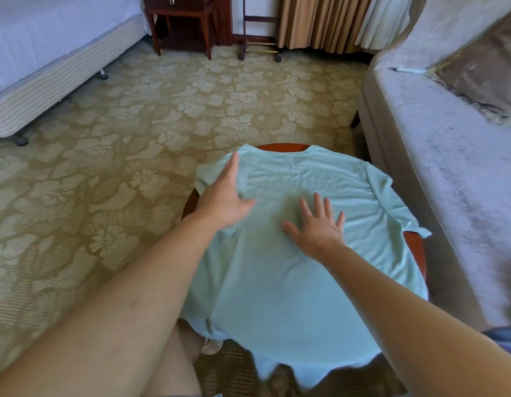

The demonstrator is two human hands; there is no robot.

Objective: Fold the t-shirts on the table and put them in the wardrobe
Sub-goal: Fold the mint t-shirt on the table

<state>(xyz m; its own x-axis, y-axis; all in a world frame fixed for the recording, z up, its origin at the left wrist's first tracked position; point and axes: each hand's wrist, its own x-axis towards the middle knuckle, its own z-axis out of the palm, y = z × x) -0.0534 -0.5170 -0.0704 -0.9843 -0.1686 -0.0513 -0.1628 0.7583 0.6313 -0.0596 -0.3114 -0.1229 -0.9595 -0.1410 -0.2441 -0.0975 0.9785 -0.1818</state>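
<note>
A pale mint-green t-shirt (291, 282) lies spread flat over a small round reddish wooden table (415, 247), neck hole at the far edge, hem hanging off the near edge. My left hand (222, 196) lies on the shirt's left shoulder and sleeve area with straight fingers pointing away. My right hand (317, 224) presses flat on the chest of the shirt, fingers spread. Neither hand grips the cloth. The right sleeve hangs over the table's right rim.
A grey sofa (449, 167) with a brown cushion stands close on the right. A bed (48, 67) sits at the far left, a dark wooden nightstand (182, 24) and curtains at the back. Patterned carpet (134, 124) covers the floor. No wardrobe is in view.
</note>
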